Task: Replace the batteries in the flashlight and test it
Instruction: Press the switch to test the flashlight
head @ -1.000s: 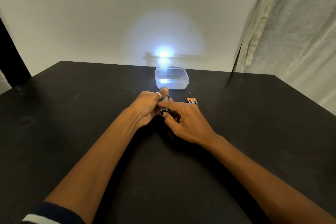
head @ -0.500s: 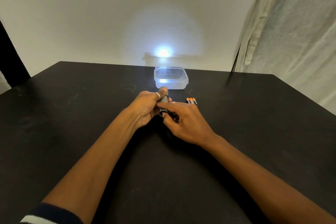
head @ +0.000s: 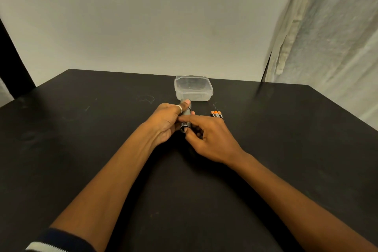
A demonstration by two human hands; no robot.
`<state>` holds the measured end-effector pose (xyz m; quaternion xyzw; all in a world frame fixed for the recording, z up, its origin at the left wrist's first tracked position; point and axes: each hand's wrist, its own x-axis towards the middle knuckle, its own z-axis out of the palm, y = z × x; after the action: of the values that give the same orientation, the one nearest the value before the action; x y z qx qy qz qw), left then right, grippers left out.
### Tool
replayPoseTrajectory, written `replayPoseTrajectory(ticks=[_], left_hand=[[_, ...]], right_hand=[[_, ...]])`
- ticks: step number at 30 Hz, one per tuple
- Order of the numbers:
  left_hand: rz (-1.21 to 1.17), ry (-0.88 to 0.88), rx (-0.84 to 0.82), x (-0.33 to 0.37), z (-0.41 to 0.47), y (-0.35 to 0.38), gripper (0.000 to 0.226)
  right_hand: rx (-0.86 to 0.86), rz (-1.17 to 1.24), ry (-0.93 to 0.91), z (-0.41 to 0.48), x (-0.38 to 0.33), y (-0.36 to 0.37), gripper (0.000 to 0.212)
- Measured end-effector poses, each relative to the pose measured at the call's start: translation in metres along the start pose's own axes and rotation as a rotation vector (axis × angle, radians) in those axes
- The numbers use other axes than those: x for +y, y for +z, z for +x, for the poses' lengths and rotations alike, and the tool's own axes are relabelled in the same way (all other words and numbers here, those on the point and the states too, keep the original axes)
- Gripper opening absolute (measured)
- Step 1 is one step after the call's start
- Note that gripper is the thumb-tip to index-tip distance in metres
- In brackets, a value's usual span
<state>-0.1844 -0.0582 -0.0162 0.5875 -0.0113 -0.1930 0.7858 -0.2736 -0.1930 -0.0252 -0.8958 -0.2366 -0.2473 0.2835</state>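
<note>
My left hand is wrapped around the barrel of the small grey flashlight, thumb lying along its top with a silver ring on it, and the flashlight points away from me toward the wall, held low over the black table. My right hand comes in from the other side, its index finger stretched across the body and its thumb pressed against the tail end, so both hands are closed on the same flashlight. No light patch shows on the wall ahead. Just beyond the flashlight's head sits a clear plastic container with its lid on. Three orange-tipped batteries lie side by side on the table just right of my right hand's knuckles. A pale curtain hangs at the far right.
</note>
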Motion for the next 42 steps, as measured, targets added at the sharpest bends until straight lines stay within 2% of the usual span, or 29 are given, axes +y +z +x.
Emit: replayPoseTrajectory(ticks=[9, 23, 30, 36, 42], left_hand=[[-0.052, -0.016, -0.014, 0.0027, -0.0068, 0.0003, 0.031], [-0.019, -0.017, -0.033, 0.0026, -0.0076, 0.0003, 0.040], [-0.007, -0.023, -0.015, 0.0019, -0.0030, 0.0004, 0.032], [0.074, -0.007, -0.073, -0.0001, -0.0014, -0.0032, 0.035], [-0.002, 0.003, -0.141, 0.0008, -0.0073, -0.0039, 0.037]], right_hand=[[-0.002, -0.014, 0.030, 0.0002, 0.0006, 0.0012, 0.042], [-0.008, -0.039, 0.004, -0.0002, 0.0002, -0.0013, 0.038], [0.002, -0.028, 0.029, -0.0007, -0.0010, -0.0003, 0.037], [0.033, 0.001, 0.028, -0.0004, 0.0019, 0.0019, 0.030], [0.019, -0.030, 0.024, -0.0007, 0.0069, 0.0040, 0.038]])
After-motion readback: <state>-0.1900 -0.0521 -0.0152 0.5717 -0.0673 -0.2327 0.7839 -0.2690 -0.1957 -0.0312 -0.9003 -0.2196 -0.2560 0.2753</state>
